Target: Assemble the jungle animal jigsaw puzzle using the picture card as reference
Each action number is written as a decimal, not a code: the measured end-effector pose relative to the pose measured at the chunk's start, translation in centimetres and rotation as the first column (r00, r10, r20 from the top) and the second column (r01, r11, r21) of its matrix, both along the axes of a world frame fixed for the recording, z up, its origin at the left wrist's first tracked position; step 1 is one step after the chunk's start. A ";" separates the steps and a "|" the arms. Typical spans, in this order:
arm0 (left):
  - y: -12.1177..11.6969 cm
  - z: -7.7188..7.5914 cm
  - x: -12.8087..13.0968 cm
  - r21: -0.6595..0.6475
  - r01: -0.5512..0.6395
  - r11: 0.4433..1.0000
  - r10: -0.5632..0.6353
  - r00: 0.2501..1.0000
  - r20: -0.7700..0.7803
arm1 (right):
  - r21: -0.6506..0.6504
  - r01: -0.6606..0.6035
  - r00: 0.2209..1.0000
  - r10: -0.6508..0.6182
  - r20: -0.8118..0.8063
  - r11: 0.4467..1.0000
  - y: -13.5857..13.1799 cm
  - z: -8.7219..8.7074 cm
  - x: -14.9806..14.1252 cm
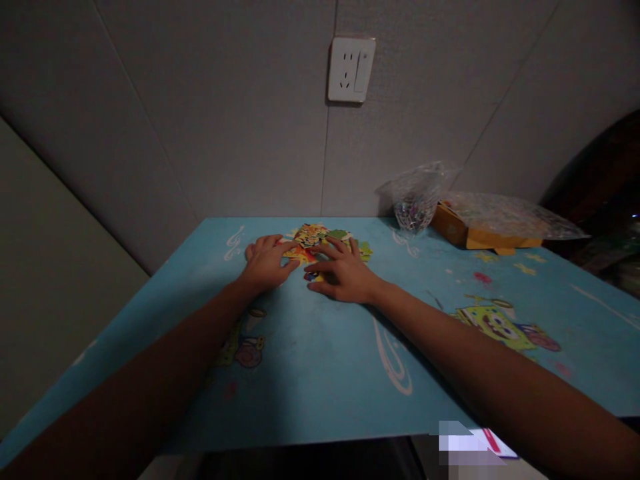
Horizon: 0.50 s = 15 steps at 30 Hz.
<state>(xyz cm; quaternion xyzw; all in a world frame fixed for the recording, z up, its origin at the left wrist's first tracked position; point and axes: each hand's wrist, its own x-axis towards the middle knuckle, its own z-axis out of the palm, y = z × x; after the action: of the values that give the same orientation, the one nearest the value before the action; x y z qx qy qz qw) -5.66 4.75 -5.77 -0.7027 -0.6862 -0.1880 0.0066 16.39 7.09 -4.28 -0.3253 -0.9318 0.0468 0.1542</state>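
Pieces of colourful paper or card (pixel 310 233), yellow, orange and green, lie in a loose heap on my blue table (pixel 300 373), just above the centre of the frame. My left hand (pixel 267 263) rests palm down at the heap's left side, fingers spread and a little bent, the thumb pointing in toward the middle. My right hand (pixel 347 273) is over the right and near side, its fingers apart and lightly curled, with green pieces showing beyond it and a blue-and-yellow bit at the fingertips. Neither hand seems closed around anything, though I cannot tell whether a piece is pressed under my fingers (my own hands hide part of the heap).

As for how far along I am, I would judge it only partway. The pieces are together in one spot between my hands, so that much looks done. They overlap at odd angles, though, and I see no neat stack or row among them, so any tidying looks left to do. I cannot count them or make out their pictures.

Toward the right of the frame sit a clear plastic bag (pixel 415 203) with something small inside and an orange box (pixel 500 240) with plastic wrap (pixel 520 212) lying over it.
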 end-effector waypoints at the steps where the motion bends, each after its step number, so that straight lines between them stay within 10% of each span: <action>1: 0.0 0.0 0.0 -0.015 -0.004 1.000 0.004 1.000 -0.010 | -0.006 -0.011 1.000 0.011 0.010 1.000 -0.1 0.0 -0.1; 15: 0.0 0.0 0.0 0.029 0.027 0.999 -0.025 0.997 -0.078 | -0.039 0.069 0.995 -0.066 0.073 0.997 0.5 -0.6 -0.2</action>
<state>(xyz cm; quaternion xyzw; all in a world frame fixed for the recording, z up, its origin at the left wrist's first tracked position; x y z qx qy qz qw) -5.68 4.76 -5.74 -0.7181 -0.6734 -0.1707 0.0414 16.19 7.58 -4.84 -0.3613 -0.9240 0.0490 0.1157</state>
